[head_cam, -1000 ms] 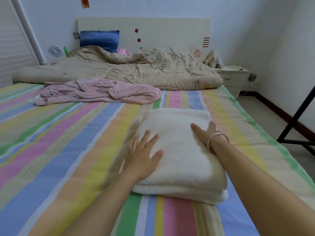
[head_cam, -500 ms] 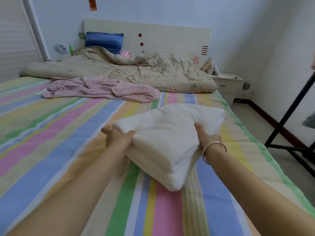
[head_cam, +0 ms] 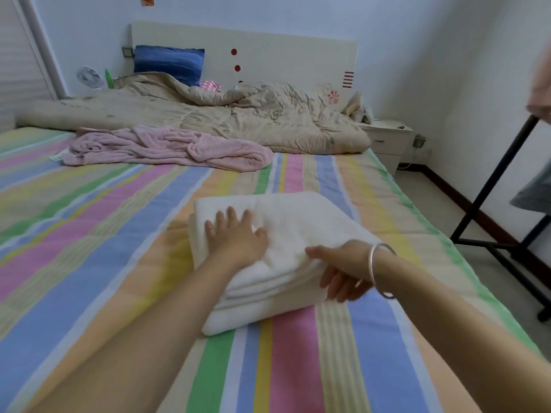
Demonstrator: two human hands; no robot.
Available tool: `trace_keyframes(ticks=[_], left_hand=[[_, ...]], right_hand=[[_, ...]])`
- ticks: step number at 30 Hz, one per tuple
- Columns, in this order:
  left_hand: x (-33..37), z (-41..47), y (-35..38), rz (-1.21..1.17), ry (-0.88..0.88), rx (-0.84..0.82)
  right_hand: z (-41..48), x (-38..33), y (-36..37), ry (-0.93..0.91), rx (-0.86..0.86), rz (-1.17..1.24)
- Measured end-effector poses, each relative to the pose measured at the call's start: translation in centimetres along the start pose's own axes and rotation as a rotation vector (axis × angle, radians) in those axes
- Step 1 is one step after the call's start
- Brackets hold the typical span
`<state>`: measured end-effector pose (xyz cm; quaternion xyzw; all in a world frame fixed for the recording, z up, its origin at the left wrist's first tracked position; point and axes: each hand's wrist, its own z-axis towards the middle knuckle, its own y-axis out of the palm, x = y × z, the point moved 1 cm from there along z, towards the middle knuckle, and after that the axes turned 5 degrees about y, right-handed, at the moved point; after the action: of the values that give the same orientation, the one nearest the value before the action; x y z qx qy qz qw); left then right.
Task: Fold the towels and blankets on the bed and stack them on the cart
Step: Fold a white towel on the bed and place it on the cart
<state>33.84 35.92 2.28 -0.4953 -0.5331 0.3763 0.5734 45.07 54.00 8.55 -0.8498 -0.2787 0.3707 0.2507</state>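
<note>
A folded white towel (head_cam: pixel 301 225) lies in several layers on the striped bed (head_cam: pixel 104 234), near its right side. My left hand (head_cam: pixel 237 234) presses flat on top of it with the fingers spread. My right hand (head_cam: pixel 343 272), with a silver bangle on the wrist, is at the towel's near right edge; its thumb lies on top and its fingers reach down along the folded layers. A crumpled pink blanket (head_cam: pixel 167 147) lies further up the bed. Behind it spreads a rumpled beige quilt (head_cam: pixel 238 120).
A black metal frame (head_cam: pixel 492 186) stands on the floor right of the bed. A white nightstand (head_cam: pixel 387 141) sits by the headboard, with a blue pillow (head_cam: pixel 168 62) against it. A small fan (head_cam: pixel 89 77) stands at the far left.
Half a second ago both hands held the towel lifted and tilted. Now it lies flat on the bed again, turned, with my left hand on top and my right at its edge.
</note>
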Motion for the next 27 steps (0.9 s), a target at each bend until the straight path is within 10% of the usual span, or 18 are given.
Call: trace_keyframes(ticks=[5,7,10,16,20,27], left_hand=[[0.7,-1.4,1.6,-0.001,-0.057,0.101],[0.8,-1.6,1.8,0.020,-0.072,0.115],[0.5,-2.0,2.4,0.000,-0.066,0.103],[-2.5,-3.0,2.4,-0.607,-0.315,0.512],[-6.0,-4.7,2.7,-1.310,-0.570,0.205],[-6.2,-6.8,1.0,-1.380,-0.486,-0.211]], right_hand=[[1.3,-5.8,-0.5,-0.555,0.961,-0.300],[5.0,-6.2,1.6,-0.670,0.859,-0.442],[11.3,-3.1,1.8,-0.345,0.528,-0.535],[15.2,1.0,-1.9,-0.048,0.339,0.067],[14.8,1.7,-2.4,0.005,0.273,0.088],[11.8,2.1,-1.4,0.113,0.261,0.005]])
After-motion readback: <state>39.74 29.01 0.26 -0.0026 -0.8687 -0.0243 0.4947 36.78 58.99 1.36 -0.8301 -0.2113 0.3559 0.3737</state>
